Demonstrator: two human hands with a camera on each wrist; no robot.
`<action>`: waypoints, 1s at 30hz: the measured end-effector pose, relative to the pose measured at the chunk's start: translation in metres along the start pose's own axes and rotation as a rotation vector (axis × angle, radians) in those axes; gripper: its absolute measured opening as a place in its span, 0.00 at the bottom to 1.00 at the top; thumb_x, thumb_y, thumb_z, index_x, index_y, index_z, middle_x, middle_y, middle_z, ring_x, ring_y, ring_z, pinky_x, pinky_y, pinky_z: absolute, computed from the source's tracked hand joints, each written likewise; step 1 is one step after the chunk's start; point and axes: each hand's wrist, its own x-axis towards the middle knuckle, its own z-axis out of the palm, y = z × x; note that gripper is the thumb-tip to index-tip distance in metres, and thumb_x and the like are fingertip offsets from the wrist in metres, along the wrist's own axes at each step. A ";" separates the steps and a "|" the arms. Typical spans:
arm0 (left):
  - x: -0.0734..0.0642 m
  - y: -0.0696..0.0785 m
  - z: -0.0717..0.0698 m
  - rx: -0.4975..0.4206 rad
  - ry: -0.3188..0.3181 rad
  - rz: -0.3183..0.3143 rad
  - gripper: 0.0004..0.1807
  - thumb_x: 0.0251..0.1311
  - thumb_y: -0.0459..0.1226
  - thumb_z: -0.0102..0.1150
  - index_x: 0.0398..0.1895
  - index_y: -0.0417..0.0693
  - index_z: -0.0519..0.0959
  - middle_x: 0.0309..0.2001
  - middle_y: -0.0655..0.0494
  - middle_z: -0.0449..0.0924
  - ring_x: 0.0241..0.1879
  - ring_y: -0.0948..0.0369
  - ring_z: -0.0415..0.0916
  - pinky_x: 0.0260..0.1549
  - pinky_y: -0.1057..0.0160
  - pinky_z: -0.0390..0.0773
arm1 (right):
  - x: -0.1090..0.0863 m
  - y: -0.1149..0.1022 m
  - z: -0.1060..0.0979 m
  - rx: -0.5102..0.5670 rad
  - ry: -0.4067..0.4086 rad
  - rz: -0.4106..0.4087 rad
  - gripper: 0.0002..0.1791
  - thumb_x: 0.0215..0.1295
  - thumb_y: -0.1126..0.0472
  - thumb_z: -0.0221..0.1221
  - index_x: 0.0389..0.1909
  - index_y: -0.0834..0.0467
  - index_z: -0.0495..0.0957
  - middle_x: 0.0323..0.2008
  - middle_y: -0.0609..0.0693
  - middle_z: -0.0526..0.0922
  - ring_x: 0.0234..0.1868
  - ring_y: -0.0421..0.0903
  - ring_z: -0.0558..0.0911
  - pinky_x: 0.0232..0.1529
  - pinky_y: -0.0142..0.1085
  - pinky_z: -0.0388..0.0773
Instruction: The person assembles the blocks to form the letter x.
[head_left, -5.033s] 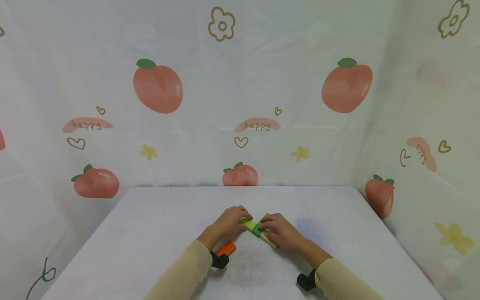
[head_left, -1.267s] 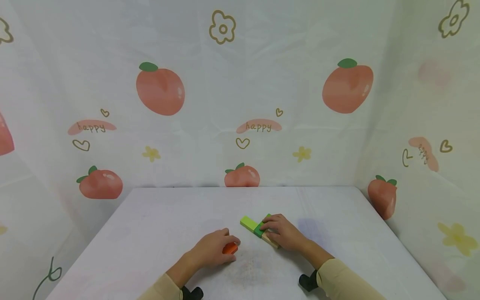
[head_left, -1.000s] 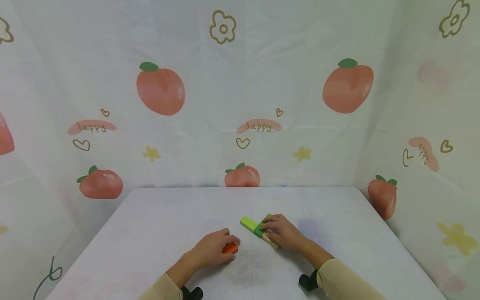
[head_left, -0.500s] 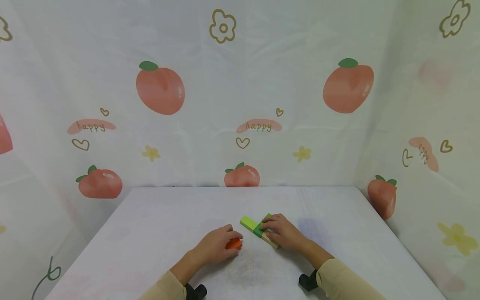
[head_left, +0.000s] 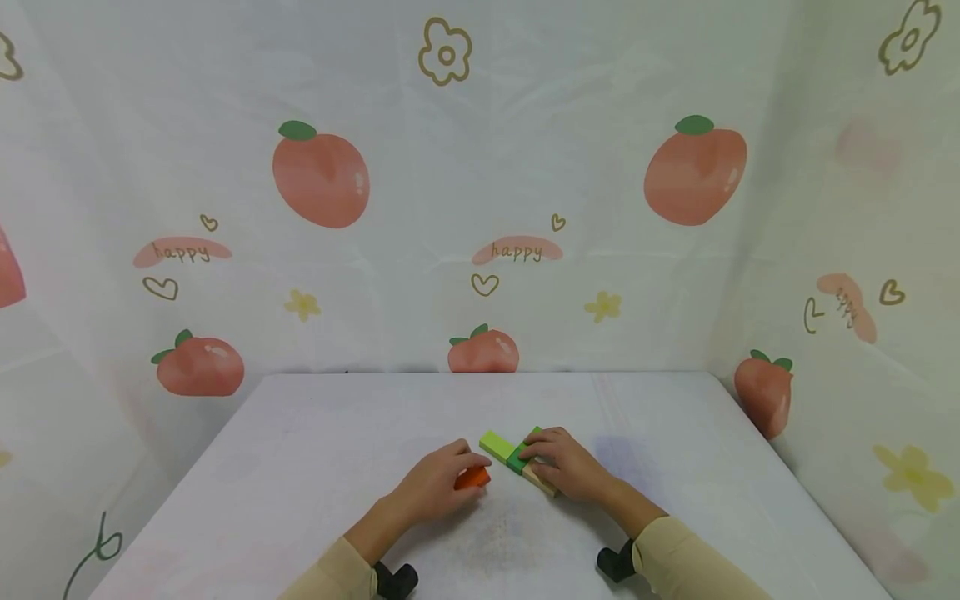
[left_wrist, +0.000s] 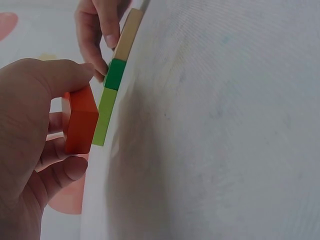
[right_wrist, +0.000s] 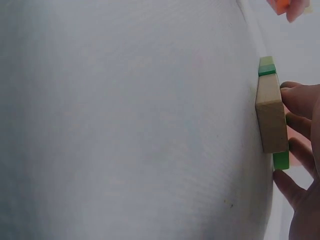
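My left hand [head_left: 438, 482] pinches an orange block [left_wrist: 81, 120] between thumb and fingers, low over the table and just front-left of a row of blocks. In that row, a lime green block [head_left: 495, 446] joins a dark green block [left_wrist: 115, 74], with a plain wooden block [right_wrist: 270, 115] on the other side. Behind the wooden one, a brighter green end [head_left: 536, 432] of a block shows past the fingers. My right hand [head_left: 567, 463] holds the green block with bent fingers, thumb at the wooden block. It hides part of both.
The blocks stand on a white table [head_left: 337, 433] with faint stains. A white curtain [head_left: 390, 167] printed with fruit rises along the back and sides. Black wrist mounts [head_left: 617, 563] sit under both cuffs.
My left hand first left the lime green block and took hold of the orange block. It has since carried it away from me and rightward, closer to the row. The right hand stays put.
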 end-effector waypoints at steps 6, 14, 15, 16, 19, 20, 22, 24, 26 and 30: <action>0.002 0.001 0.000 -0.013 0.017 0.026 0.18 0.59 0.43 0.67 0.53 0.55 0.81 0.37 0.66 0.69 0.33 0.67 0.67 0.31 0.71 0.71 | 0.000 -0.001 0.000 -0.004 -0.004 0.012 0.12 0.66 0.66 0.59 0.48 0.55 0.83 0.55 0.54 0.78 0.59 0.54 0.70 0.58 0.54 0.69; 0.006 0.001 0.002 -0.030 0.010 0.023 0.21 0.58 0.45 0.68 0.55 0.55 0.81 0.37 0.66 0.70 0.34 0.67 0.68 0.33 0.71 0.72 | 0.000 -0.001 0.001 0.003 -0.006 0.027 0.12 0.66 0.66 0.59 0.48 0.54 0.83 0.54 0.53 0.78 0.59 0.54 0.70 0.58 0.54 0.69; 0.007 0.001 0.002 -0.033 0.009 0.023 0.21 0.58 0.46 0.68 0.55 0.56 0.81 0.37 0.66 0.70 0.34 0.67 0.68 0.33 0.71 0.73 | 0.000 -0.001 0.001 0.003 -0.006 0.028 0.12 0.66 0.66 0.59 0.48 0.54 0.83 0.54 0.53 0.78 0.59 0.54 0.70 0.58 0.54 0.69; 0.007 0.001 0.002 -0.037 0.007 0.022 0.22 0.57 0.46 0.69 0.55 0.56 0.80 0.38 0.66 0.70 0.35 0.67 0.68 0.34 0.71 0.73 | 0.000 -0.001 0.001 0.001 -0.006 0.028 0.12 0.66 0.66 0.59 0.48 0.54 0.83 0.54 0.53 0.78 0.59 0.54 0.70 0.58 0.54 0.69; 0.008 0.001 0.003 -0.052 0.000 0.023 0.23 0.57 0.46 0.69 0.56 0.56 0.80 0.39 0.66 0.71 0.36 0.67 0.69 0.36 0.70 0.74 | 0.000 -0.001 0.001 0.000 -0.004 0.027 0.12 0.66 0.66 0.59 0.48 0.54 0.83 0.54 0.53 0.78 0.59 0.54 0.70 0.57 0.54 0.69; 0.009 0.001 0.003 -0.054 -0.003 0.023 0.23 0.56 0.46 0.69 0.56 0.56 0.80 0.39 0.66 0.71 0.37 0.67 0.69 0.36 0.70 0.74 | 0.000 -0.001 0.001 0.000 -0.003 0.026 0.12 0.66 0.66 0.59 0.48 0.54 0.83 0.54 0.53 0.78 0.59 0.54 0.70 0.57 0.54 0.69; 0.009 0.001 0.003 -0.059 -0.009 0.017 0.24 0.56 0.46 0.70 0.57 0.56 0.80 0.39 0.66 0.72 0.37 0.67 0.69 0.37 0.70 0.74 | 0.000 -0.001 0.001 -0.001 0.000 0.022 0.12 0.66 0.66 0.59 0.48 0.54 0.83 0.54 0.53 0.78 0.59 0.54 0.70 0.57 0.54 0.69; 0.010 0.002 0.003 -0.057 -0.016 0.007 0.24 0.56 0.47 0.70 0.57 0.57 0.80 0.39 0.66 0.72 0.37 0.67 0.69 0.37 0.70 0.74 | 0.000 -0.002 0.000 -0.001 0.002 0.019 0.12 0.66 0.66 0.59 0.48 0.54 0.83 0.54 0.53 0.78 0.59 0.54 0.70 0.58 0.54 0.69; 0.011 0.002 0.004 -0.059 -0.025 -0.003 0.24 0.56 0.47 0.70 0.57 0.57 0.79 0.39 0.67 0.72 0.37 0.67 0.69 0.38 0.70 0.74 | 0.000 -0.002 0.000 0.003 0.002 0.019 0.12 0.66 0.67 0.59 0.48 0.54 0.83 0.54 0.54 0.78 0.59 0.55 0.70 0.58 0.55 0.69; 0.013 0.004 0.005 -0.063 -0.040 -0.020 0.25 0.56 0.47 0.70 0.58 0.57 0.79 0.40 0.67 0.72 0.39 0.67 0.69 0.41 0.68 0.75 | 0.000 -0.003 -0.001 0.020 -0.001 0.021 0.12 0.66 0.67 0.59 0.48 0.55 0.83 0.54 0.54 0.78 0.59 0.55 0.70 0.58 0.55 0.68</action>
